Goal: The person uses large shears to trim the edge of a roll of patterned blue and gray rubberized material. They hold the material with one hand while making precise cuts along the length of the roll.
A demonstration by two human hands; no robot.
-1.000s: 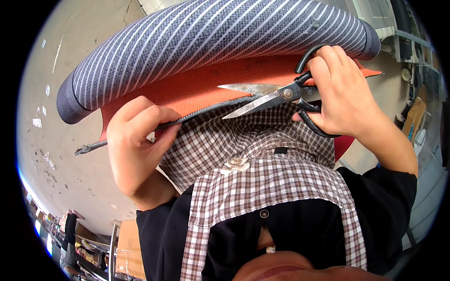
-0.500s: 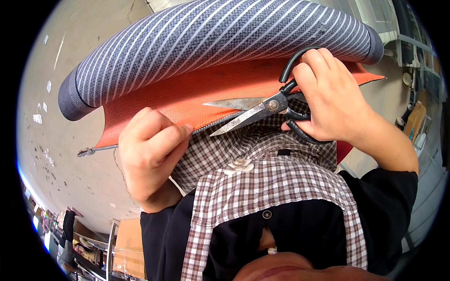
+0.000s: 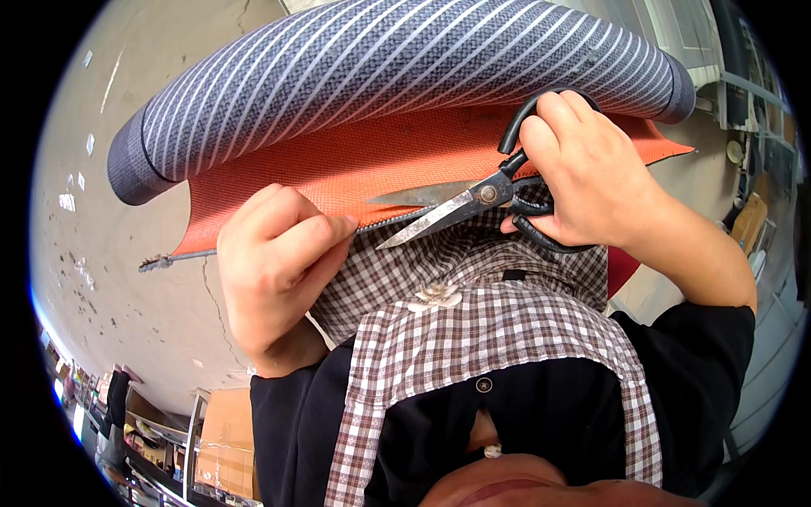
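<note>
A rolled mat (image 3: 380, 72), dark blue-grey with white stripes, lies across my lap, its orange underside (image 3: 279, 177) spread toward me. With closed fingers my left hand (image 3: 279, 253) pinches the dark bound edge (image 3: 384, 222) of that orange side. Scissors (image 3: 486, 196) with black handles are gripped in my right hand (image 3: 587, 173). Their two blades stand apart, pointing left, and the bound edge runs between them, right of my left fingertips. Whether the blades touch the edge I cannot tell. Below is my checked apron (image 3: 507, 338).
A grey concrete floor (image 3: 127, 313) with paper scraps and a crack stretches to the left. At the lower left, a cardboard box (image 3: 226, 444) stands beside a metal frame (image 3: 196, 431). A wooden board (image 3: 748, 221) and other items stand along the right.
My left hand has shifted slightly right and up along the edge. The scissors have moved slightly left, blades still apart. The roll's left end sits a little higher in view.
</note>
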